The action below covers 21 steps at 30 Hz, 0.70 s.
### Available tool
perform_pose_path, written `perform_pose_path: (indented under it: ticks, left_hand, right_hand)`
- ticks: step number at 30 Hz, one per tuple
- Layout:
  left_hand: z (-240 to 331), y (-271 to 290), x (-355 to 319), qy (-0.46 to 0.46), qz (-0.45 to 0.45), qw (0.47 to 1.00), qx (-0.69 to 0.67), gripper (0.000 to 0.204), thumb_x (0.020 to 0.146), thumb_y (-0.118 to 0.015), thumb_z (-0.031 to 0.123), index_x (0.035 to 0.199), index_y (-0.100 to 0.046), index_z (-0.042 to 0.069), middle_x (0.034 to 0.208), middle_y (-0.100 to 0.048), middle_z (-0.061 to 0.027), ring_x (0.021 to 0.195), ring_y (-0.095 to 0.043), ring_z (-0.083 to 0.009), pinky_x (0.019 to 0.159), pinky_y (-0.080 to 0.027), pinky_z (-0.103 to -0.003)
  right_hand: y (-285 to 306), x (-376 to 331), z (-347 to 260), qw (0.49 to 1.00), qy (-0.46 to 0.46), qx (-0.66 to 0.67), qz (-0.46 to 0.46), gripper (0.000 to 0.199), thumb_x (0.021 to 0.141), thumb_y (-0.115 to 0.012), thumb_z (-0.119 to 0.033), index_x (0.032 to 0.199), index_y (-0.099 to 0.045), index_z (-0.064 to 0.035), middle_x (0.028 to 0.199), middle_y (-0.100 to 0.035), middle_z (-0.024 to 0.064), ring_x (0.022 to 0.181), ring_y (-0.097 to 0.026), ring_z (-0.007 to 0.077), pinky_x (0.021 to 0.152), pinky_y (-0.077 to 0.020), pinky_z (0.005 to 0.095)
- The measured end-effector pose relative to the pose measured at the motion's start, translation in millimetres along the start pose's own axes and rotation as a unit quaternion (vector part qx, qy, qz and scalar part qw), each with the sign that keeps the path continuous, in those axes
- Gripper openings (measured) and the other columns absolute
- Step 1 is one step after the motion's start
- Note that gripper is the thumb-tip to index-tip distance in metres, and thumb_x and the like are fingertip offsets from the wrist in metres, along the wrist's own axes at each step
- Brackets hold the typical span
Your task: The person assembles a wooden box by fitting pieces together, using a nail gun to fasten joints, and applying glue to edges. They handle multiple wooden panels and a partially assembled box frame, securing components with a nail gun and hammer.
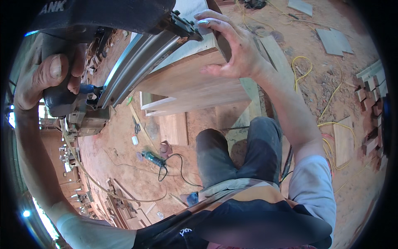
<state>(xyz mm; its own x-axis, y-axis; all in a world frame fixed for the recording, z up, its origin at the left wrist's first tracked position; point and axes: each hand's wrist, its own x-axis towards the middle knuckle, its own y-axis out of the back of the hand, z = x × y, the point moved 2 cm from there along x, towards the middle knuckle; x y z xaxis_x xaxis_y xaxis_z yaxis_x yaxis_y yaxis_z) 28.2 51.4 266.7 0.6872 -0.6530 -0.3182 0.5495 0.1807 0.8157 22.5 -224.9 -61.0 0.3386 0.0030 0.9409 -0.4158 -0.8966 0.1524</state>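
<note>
My left hand [49, 74] is wrapped round the dark grip of a nail gun [139, 68], at the upper left. Its long metal magazine slants up to a nose that sits by the top edge of a wooden box [182, 76]. My right hand [236, 45] spans the corner of that box, thumb on the near face and fingers over the top, close to the gun's nose. The box stands in front of my knees, with a pale, open-sided section low on its left. The gun's black body hides part of the far side.
A green corded power tool [153, 158] lies on the dusty floor near scissors [136, 125]. An air hose [89, 174] runs from the gun across the floor. Yellow cord [338, 124], loose boards [333, 41] and stacked wood blocks [371, 108] are at right; wood strips [124, 203] lie lower left.
</note>
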Motion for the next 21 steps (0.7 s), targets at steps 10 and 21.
perform_pose_path:
  ticks: [10,21]
  left_hand:
    - [20,-12,2,0.045,0.011,0.999,0.008,0.088,0.082,-0.085,0.063,0.132,-0.059,-0.005,0.082,-0.061,-0.0087,0.064,-0.064,-0.0149,0.058,-0.053,-0.027]
    - [23,-11,15,0.068,0.006,0.998,-0.007,0.095,0.080,-0.087,0.061,0.140,-0.055,-0.005,0.074,-0.063,-0.0079,0.058,-0.066,-0.0160,0.051,-0.055,-0.028]
  right_hand:
    - [-3,-1,3,1.000,0.004,0.030,0.007,0.088,0.061,-0.095,-0.034,0.139,-0.058,-0.0152,0.148,-0.061,-0.0011,0.117,-0.071,0.0257,0.092,-0.0605,0.0392]
    - [-4,-2,2,1.000,0.013,0.022,0.002,0.091,0.061,-0.095,-0.032,0.141,-0.055,-0.0148,0.149,-0.061,0.0006,0.119,-0.069,0.0281,0.093,-0.0596,0.0409]
